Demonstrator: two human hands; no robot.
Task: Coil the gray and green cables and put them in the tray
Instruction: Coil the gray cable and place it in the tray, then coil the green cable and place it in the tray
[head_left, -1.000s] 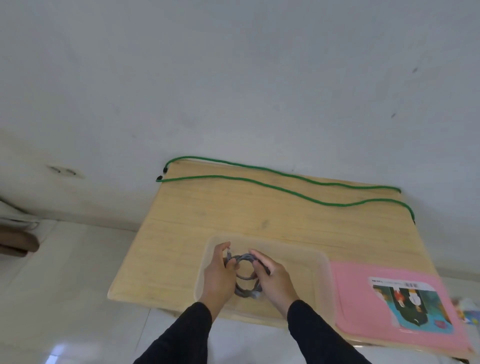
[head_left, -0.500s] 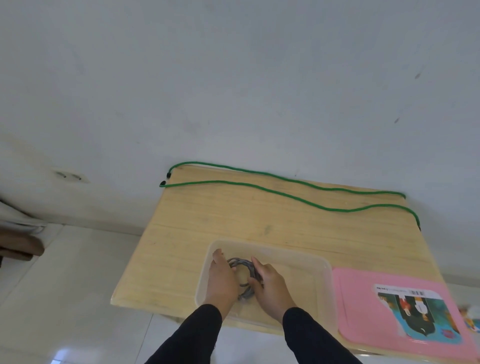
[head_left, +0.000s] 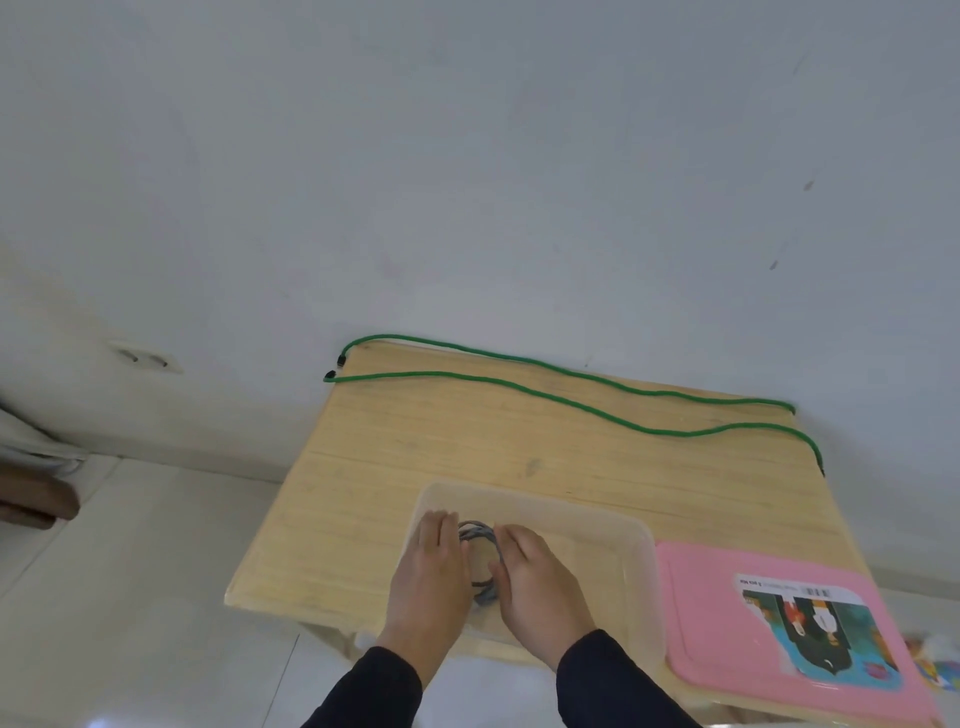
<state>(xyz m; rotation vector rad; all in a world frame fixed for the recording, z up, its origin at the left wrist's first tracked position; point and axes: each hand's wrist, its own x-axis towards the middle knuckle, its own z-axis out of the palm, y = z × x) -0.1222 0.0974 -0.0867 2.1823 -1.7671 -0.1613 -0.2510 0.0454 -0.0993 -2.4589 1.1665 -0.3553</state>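
pressing coiled gray cable (head_left: 475, 535) flat in tray (head_left: 631, 566), lower centre: left hand (head_left: 428, 577) and right hand (head_left: 535, 587), fingers straight. green cable (head_left: 571, 397) uncoiled, upper table (head_left: 363, 483).

Left hand (head_left: 428, 574) & right hand (head_left: 537, 584) side by side, palms down, fingers straight.

Pale grey-white wall (head_left: 467, 182), marked with a few small dark specks. Wall socket (head_left: 145, 357) low on the left. Light wooden surface (head_left: 415, 441) pushed up against the wall. Glossy white tiled floor (head_left: 130, 597) below. Bit of dark brown furniture (head_left: 31, 501) at the left edge. Soft, even light.
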